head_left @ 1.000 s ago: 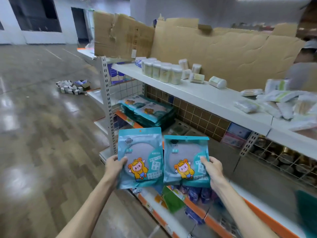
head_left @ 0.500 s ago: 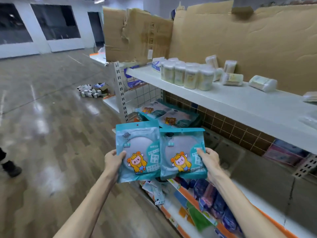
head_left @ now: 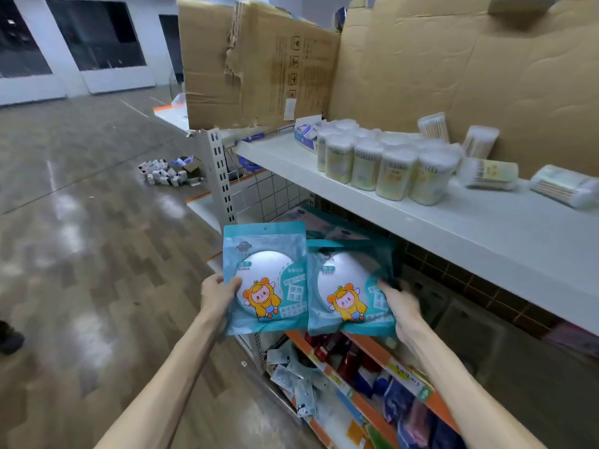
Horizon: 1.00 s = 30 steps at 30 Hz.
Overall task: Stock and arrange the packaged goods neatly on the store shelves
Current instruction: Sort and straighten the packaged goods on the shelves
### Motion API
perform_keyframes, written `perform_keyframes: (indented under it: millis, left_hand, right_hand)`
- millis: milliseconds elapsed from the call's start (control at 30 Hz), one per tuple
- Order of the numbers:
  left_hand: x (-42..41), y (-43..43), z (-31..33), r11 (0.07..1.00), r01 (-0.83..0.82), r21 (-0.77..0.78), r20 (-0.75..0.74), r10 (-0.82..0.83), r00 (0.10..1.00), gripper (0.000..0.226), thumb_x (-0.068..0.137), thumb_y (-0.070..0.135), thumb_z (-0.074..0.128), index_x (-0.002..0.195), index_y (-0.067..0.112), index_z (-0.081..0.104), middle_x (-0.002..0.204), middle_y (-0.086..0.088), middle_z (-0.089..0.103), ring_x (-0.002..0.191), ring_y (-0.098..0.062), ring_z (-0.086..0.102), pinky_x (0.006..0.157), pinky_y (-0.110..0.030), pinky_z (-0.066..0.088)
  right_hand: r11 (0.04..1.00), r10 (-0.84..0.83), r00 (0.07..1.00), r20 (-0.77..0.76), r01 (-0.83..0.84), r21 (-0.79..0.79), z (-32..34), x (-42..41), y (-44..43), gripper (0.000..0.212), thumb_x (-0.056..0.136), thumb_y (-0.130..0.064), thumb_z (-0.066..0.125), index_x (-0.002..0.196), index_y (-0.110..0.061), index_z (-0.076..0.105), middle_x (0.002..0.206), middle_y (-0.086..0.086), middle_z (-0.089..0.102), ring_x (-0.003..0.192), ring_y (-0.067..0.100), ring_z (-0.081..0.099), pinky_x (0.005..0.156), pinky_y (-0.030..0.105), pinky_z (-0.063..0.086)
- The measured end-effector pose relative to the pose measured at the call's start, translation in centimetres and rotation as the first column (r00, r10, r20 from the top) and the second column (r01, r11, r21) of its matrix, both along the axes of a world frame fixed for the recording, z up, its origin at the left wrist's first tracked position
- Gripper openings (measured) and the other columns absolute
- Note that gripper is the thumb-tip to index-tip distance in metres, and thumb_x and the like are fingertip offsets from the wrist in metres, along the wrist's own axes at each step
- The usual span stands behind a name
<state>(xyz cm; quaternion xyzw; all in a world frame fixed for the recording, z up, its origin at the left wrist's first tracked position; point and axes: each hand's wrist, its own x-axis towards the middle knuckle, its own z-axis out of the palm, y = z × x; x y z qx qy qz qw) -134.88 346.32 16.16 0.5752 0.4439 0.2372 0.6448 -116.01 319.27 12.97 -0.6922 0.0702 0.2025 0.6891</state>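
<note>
I hold two teal mirror packets side by side in front of the shelf unit. My left hand (head_left: 218,294) grips the left mirror packet (head_left: 265,280) by its left edge. My right hand (head_left: 400,307) grips the right mirror packet (head_left: 348,290) by its right edge. Each packet shows a round mirror and a yellow cartoon figure. The left packet slightly overlaps the right one. Behind them, on the middle shelf (head_left: 460,345), more teal packets (head_left: 327,226) lie partly hidden.
The white top shelf (head_left: 421,218) carries several cotton-swab tubs (head_left: 382,163), some lying on their sides. Cardboard sheets (head_left: 421,76) back it. The bottom orange-edged shelf (head_left: 372,387) holds mixed packets. Small boxes (head_left: 168,173) litter the wooden floor. A dark shoe (head_left: 9,340) shows at the left edge.
The view has come closer to the left end of the shelves. Both packets now sit higher and nearer the middle shelf, still held in the same grips.
</note>
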Motion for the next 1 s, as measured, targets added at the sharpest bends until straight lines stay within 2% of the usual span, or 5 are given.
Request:
perform_keyframes:
  millis: [233, 367, 533, 733, 1000]
  left_hand:
    - [6.0, 3.6, 0.3, 0.99, 0.144, 0.006, 0.018, -0.144, 0.989, 0.006, 0.093, 0.008, 0.059, 0.094, 0.005, 0.064, 0.086, -0.014, 0.074, 0.079, -0.035, 0.072, 0.075, -0.052, 0.059]
    - [10.6, 6.8, 0.0, 0.97, 0.243, 0.027, -0.025, -0.243, 0.97, 0.002, 0.09, 0.01, 0.063, 0.09, 0.007, 0.062, 0.093, -0.015, 0.073, 0.083, -0.036, 0.072, 0.077, -0.053, 0.058]
    - [17.1, 11.7, -1.0, 0.902, 0.42, 0.1, -0.087, -0.413, 0.907, 0.019, 0.084, 0.022, 0.066, 0.098, 0.009, 0.063, 0.095, -0.012, 0.073, 0.086, -0.031, 0.071, 0.081, -0.051, 0.058]
    - [22.7, 15.2, -0.5, 0.82, 0.526, 0.224, -0.14, -0.507, 0.85, 0.013, 0.09, 0.007, 0.061, 0.101, 0.001, 0.064, 0.092, -0.016, 0.069, 0.082, -0.029, 0.065, 0.069, -0.038, 0.056]
    - [27.4, 17.1, -1.2, 0.751, 0.601, 0.274, -0.239, -0.552, 0.799, 0.015, 0.092, 0.011, 0.063, 0.105, 0.004, 0.066, 0.078, -0.008, 0.064, 0.064, -0.022, 0.055, 0.056, -0.03, 0.044]
  right_hand:
    - [0.994, -0.109, 0.994, -0.023, 0.109, 0.014, -0.4, 1.6, 1.6, 0.036, 0.088, -0.038, 0.069, 0.115, -0.016, 0.06, 0.086, 0.002, 0.07, 0.066, 0.016, 0.071, 0.057, 0.026, 0.053]
    - [0.972, -0.237, 0.971, -0.027, 0.237, -0.008, -1.0, 2.7, 2.9, 0.055, 0.077, -0.051, 0.074, 0.118, -0.015, 0.065, 0.113, 0.008, 0.069, 0.101, 0.027, 0.066, 0.095, 0.045, 0.052]
    - [0.9, -0.436, 0.896, -0.086, 0.435, -0.035, -1.1, 3.4, 4.9, 0.047, 0.082, -0.042, 0.075, 0.115, -0.011, 0.062, 0.106, 0.01, 0.068, 0.086, 0.026, 0.068, 0.076, 0.039, 0.057]
    - [0.816, -0.578, 0.814, -0.059, 0.573, -0.077, -1.3, 4.1, 6.8, 0.061, 0.074, -0.048, 0.079, 0.123, -0.014, 0.062, 0.119, 0.009, 0.066, 0.103, 0.03, 0.065, 0.095, 0.048, 0.052]
    - [0.783, -0.622, 0.773, -0.126, 0.611, -0.118, -0.1, 6.0, 8.2, 0.038, 0.08, -0.041, 0.074, 0.104, -0.014, 0.063, 0.11, 0.012, 0.067, 0.1, 0.031, 0.064, 0.094, 0.048, 0.052]
